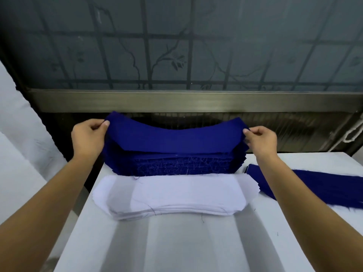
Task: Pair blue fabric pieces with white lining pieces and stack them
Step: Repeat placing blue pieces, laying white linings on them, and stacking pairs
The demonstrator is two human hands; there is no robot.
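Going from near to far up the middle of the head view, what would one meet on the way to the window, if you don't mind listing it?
Bare white table → stack of white lining pieces → stack of blue fabric pieces → top blue piece, pinched at its ends by the left hand and right hand → metal sill → patterned window.

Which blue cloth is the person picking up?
On the white table, a blue pile sits behind the white pile. It is the top blue piece, pinched at each end by the left hand and right hand.

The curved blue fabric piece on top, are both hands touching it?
Touching. The head view shows left hand and right hand pinching the curved blue fabric piece at opposite ends.
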